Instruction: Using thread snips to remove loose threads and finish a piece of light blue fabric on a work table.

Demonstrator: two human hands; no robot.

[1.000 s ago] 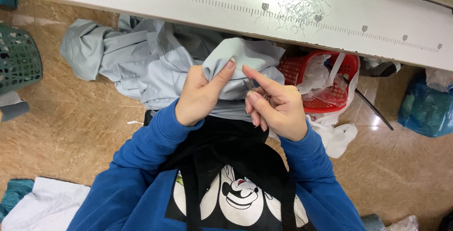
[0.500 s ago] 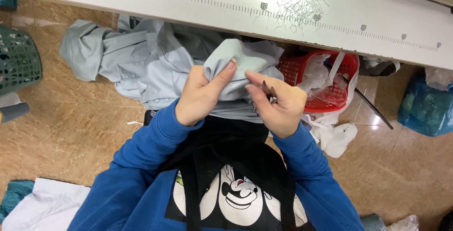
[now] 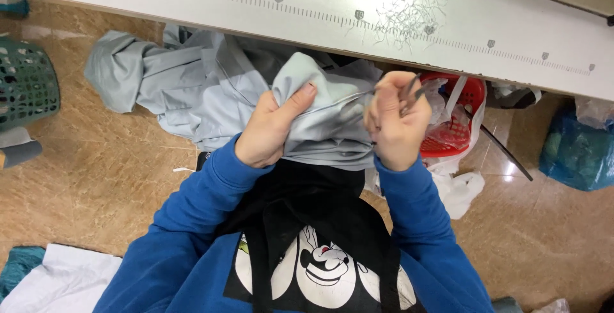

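Grey cloth: one, bunched
Left hand: closed, gripping cloth
Right hand: fist around one snips
Baskets: one red, one green

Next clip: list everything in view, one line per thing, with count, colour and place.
garment: one, pale grey-blue, bunched on the lap below the table edge
thread snips: one, metal, in the right hand
table: one, white, ruler marks, top
thread scraps: a cluster, dark, on the table
basket: one, red, right of the garment
crate: one, green, far left
bag: one, blue, far right
left hand: gripping the garment
right hand: closed on the snips
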